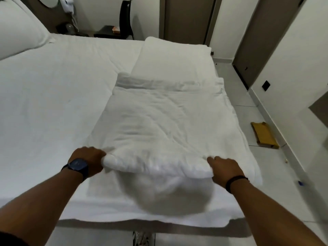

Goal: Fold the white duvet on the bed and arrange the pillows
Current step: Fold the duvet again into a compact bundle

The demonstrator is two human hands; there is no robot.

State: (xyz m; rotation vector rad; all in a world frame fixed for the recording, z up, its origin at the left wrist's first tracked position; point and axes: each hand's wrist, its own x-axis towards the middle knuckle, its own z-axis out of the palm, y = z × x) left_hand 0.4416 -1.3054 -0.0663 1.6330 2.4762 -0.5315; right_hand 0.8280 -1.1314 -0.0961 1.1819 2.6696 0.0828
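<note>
The white duvet [165, 119] lies folded into a long strip along the right side of the bed [53, 96]. Its near end is lifted and doubled over. My left hand [88, 159], a dark watch on its wrist, grips the left corner of that raised edge. My right hand [224, 168], with a dark band on the wrist, holds the right corner, fingers tucked into the fabric. One white pillow [19, 31] rests at the far left by the headboard. The far part of the strip [174, 57] lies flat toward the bed's far right corner.
A dark bedside table [108, 31] and a black chair [126, 16] stand beyond the bed. Pale tiled floor runs along the right side, with a yellow-brown flat object [264, 134] on it by the wall. Doors [188, 18] line the far wall.
</note>
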